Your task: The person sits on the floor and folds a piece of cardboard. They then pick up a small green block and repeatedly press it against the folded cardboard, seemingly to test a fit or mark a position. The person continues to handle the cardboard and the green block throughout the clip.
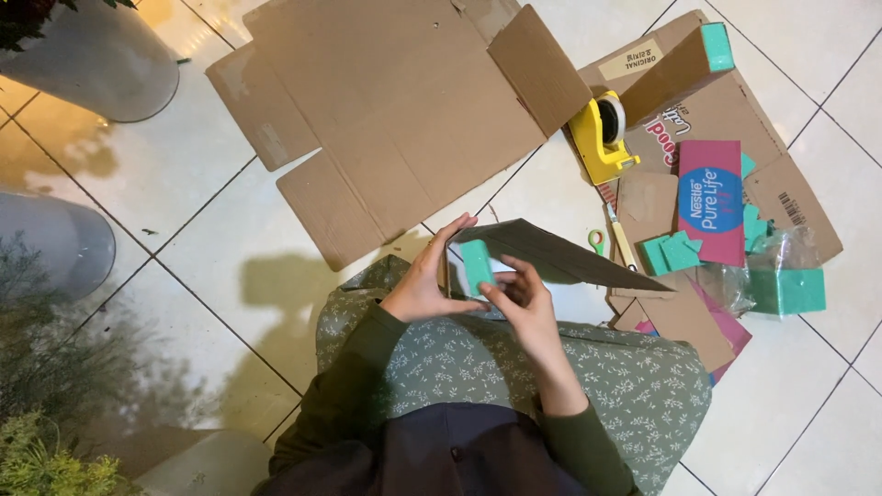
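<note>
My left hand (pixel 424 280) presses against the side of a small teal-green foam block (pixel 477 265) over my lap. My right hand (pixel 520 298) pinches the block's lower end from the right. Behind the block a dark cardboard sheet (pixel 560 255) slants away to the right, its near edge touching my fingers. Both sleeves are dark green, over a leaf-patterned green cloth (pixel 606 386) on my knees.
A large flattened cardboard box (pixel 386 101) lies on the white tiled floor ahead. To the right are a yellow tape dispenser (pixel 602 138), scissors (pixel 611 241), a pink and blue carton piece (pixel 710 200), more teal blocks (pixel 785 290) and cardboard scraps. Grey plant pots (pixel 92 64) stand at left.
</note>
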